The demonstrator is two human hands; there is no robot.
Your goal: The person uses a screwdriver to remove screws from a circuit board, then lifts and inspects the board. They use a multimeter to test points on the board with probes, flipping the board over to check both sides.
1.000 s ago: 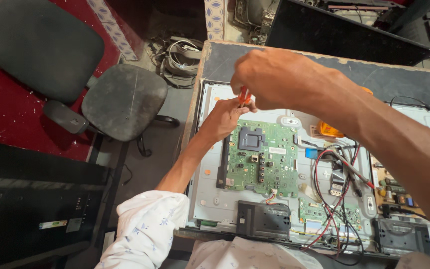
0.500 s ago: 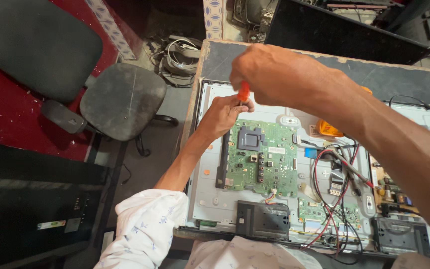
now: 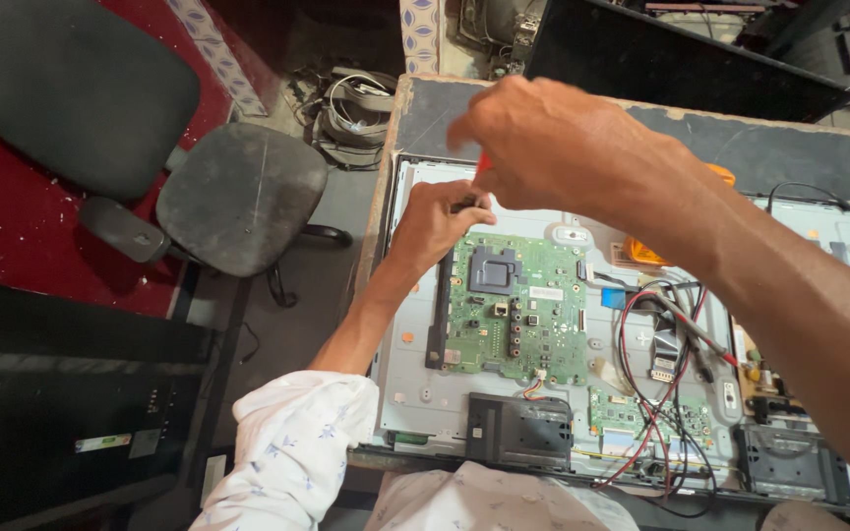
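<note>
On the far left an office chair (image 3: 238, 197) with a dusty dark seat stands on the red floor (image 3: 12, 236), and below it lies a flat black panel (image 3: 61, 393). Past the chair, a heap of coiled cables (image 3: 356, 108) sits on the ground beside the table (image 3: 425, 108).

The left hand (image 3: 440, 221), its arm coming out of a white patterned sleeve (image 3: 292, 442), rests at the top left corner of the green circuit board (image 3: 518, 305). Its fingers are curled in and pinched around something small near the board's edge; what they pinch is too hidden to tell.

Just above it, the right hand (image 3: 553, 147) is closed around a red-handled screwdriver (image 3: 481, 167), of which only a sliver of handle shows between the two hands. The tool points down at the board's top left corner, on the open back of a flat television (image 3: 405, 393) lying face down on the table.

Right of the board run red and black wires (image 3: 641, 374), with a black box (image 3: 518, 428) below the board. An orange object (image 3: 646, 254) peeks out under the right forearm. Farther right sits a second board (image 3: 769, 379) at the edge.
</note>
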